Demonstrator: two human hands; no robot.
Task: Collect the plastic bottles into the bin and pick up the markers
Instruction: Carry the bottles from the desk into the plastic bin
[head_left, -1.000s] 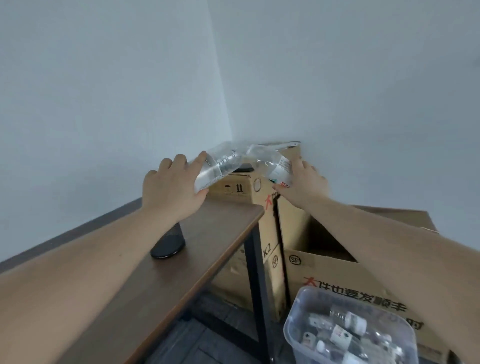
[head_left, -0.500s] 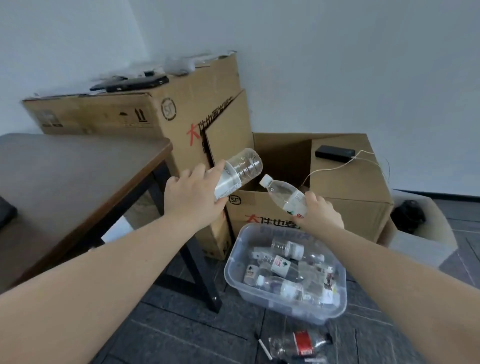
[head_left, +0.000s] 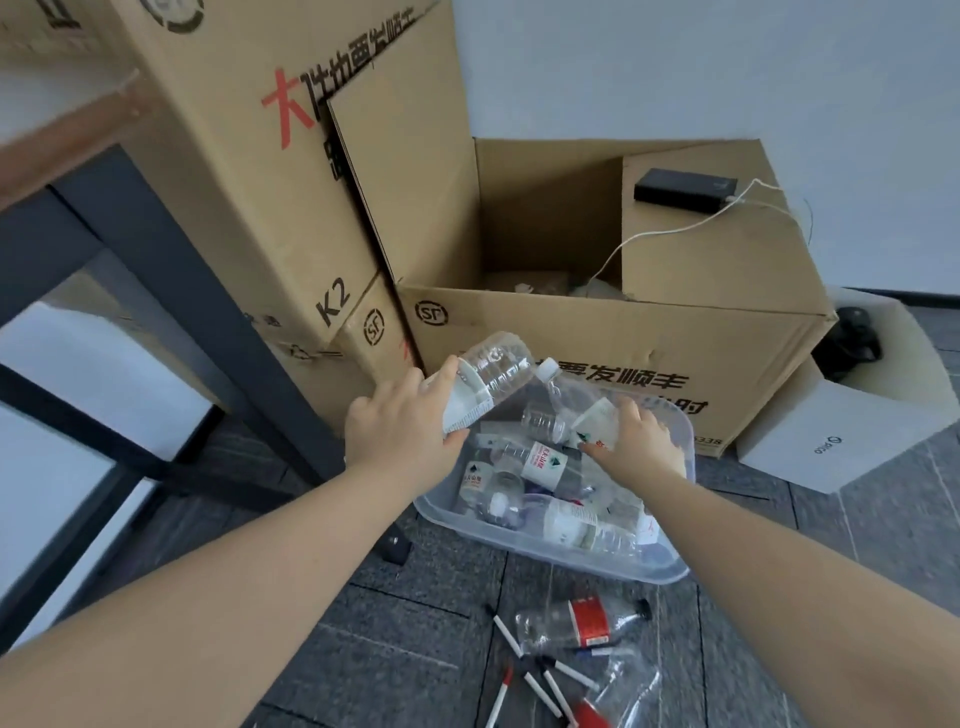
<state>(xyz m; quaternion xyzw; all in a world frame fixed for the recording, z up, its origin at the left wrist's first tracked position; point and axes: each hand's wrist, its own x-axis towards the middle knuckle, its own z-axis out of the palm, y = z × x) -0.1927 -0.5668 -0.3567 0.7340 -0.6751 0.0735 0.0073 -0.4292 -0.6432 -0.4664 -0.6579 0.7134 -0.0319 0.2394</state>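
Clear plastic bin (head_left: 675, 569) on the floor holds several empty bottles; above it, left hand (head_left: 400, 436) grips one bottle (head_left: 485, 382), right hand (head_left: 636, 441) grips another (head_left: 576, 405).

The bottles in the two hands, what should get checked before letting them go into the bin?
1. Left hand grips its clear bottle: ok.
2. Right hand grips its capped bottle: ok.
3. Both bottles are above the clear plastic bin: right one ok; the left one hangs by the bin's left edge, cannot tell.
4. Room left in the bin: ok, the bottles inside lie low.
5. All bottles collected: not ok, a red-label bottle lies on the floor.
6. Markers picked up: not ok, they lie on the floor.
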